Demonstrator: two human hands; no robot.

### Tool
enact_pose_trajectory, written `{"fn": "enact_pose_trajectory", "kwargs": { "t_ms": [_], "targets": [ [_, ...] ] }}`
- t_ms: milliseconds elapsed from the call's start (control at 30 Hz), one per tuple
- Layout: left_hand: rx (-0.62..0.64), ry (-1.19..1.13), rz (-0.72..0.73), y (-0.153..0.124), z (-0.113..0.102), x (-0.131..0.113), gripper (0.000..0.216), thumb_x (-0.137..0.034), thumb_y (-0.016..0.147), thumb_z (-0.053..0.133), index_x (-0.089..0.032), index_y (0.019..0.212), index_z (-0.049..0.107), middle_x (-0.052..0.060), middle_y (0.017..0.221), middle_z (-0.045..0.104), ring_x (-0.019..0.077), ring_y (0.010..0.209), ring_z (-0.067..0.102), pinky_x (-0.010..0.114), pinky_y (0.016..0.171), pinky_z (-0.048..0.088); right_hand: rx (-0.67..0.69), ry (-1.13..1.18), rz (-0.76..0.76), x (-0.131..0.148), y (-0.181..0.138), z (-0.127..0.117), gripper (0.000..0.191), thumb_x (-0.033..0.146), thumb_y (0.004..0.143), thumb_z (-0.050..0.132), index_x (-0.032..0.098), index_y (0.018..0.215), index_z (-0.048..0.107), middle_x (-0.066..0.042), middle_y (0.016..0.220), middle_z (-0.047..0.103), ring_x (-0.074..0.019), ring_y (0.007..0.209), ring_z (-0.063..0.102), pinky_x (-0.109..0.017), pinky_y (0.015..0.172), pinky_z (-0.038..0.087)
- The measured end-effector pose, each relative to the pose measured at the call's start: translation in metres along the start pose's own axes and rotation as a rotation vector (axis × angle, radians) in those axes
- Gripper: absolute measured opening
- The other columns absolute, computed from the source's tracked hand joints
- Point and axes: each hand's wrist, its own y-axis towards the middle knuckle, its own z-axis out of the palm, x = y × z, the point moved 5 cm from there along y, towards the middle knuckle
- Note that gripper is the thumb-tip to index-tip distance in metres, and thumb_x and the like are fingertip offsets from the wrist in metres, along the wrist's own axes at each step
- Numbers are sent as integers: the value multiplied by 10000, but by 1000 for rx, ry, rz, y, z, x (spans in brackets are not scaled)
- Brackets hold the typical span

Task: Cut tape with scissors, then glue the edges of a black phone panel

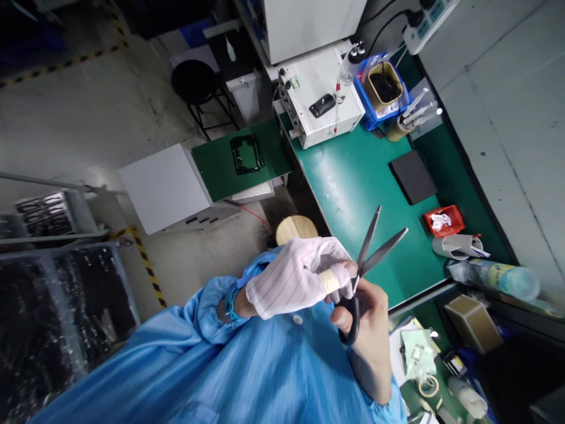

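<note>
My right hand [375,321] is bare and closed on the black handles of a pair of scissors [380,251]. The blades are spread and point up and to the right, over the edge of the green bench [353,182]. My left hand [291,277] wears a white striped glove. Its fingers are curled together, and one tan-taped fingertip rests right at the scissors' pivot. Whatever lies between the fingers is hidden. Both hands are close to my chest, above my blue coat.
On the bench are a white machine [322,97], a blue bin [384,88], a black pad [414,175], a small red tray [444,221], a lying paper cup [457,244] and a plastic bottle [498,277]. A wooden stool [295,227] stands beside the bench, and a cardboard box [472,321] sits lower right.
</note>
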Motion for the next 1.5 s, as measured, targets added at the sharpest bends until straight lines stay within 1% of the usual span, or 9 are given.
{"fn": "enact_pose_trajectory", "kwargs": {
  "t_ms": [133,300,500,667,733,967,1200,1367,1500],
  "targets": [
    [-1,4,-13,0,0,1,396,-433,928,1046,-167,883,756,22,773,830,101,650,760,142,651,637,16,40,11,2,1,2,913,1126,729,837,218,733,734,28,626,570,-150,603,413,-329,635,478],
    [-1,22,-25,0,0,3,416,-469,926,1041,-172,900,751,31,786,838,119,656,777,164,656,655,15,-7,15,-1,-1,0,947,1164,739,773,218,748,729,21,633,575,-162,621,446,-330,633,472],
    [-1,35,-35,0,1,1,432,-487,926,1038,-172,901,743,42,786,837,132,648,772,184,645,654,-26,-74,15,-14,-10,-10,1007,1179,740,741,196,921,861,-2,677,639,-183,627,510,-331,609,436],
    [19,3,-49,-1,1,1,418,-463,922,1045,-168,906,748,53,797,848,133,627,762,189,617,642,-8,-15,47,-6,-8,-7,957,1178,704,774,223,710,711,5,636,596,-165,603,454,-332,608,431],
    [26,-17,-56,-1,2,1,400,-434,921,1048,-166,915,752,48,797,850,127,626,764,180,618,642,20,21,65,-2,-5,-4,954,1174,689,792,229,685,666,17,630,574,-156,596,428,-326,600,421],
    [64,-67,-93,0,2,-6,373,-337,893,1064,-164,873,734,25,758,836,108,609,766,151,607,628,16,13,73,3,-3,-4,957,1170,668,808,222,666,680,36,606,526,-142,592,372,-328,625,433],
    [69,-24,-105,2,1,-9,407,-395,892,1056,-177,861,714,36,757,839,134,589,763,186,584,623,28,56,103,7,0,-1,955,1174,628,825,235,641,656,38,587,492,-152,594,386,-335,625,437],
    [80,-8,-99,2,0,-11,386,-385,912,1037,-188,866,708,20,772,847,124,596,766,173,592,619,34,46,88,8,1,-2,947,1167,649,826,234,643,666,29,597,541,-144,582,374,-341,628,438],
    [87,38,-100,3,-2,-11,397,-438,934,1017,-192,875,710,37,800,865,144,619,794,185,597,629,57,33,86,6,2,-4,956,1177,657,807,236,631,641,31,585,511,-143,585,367,-340,613,415]
  ]
}}
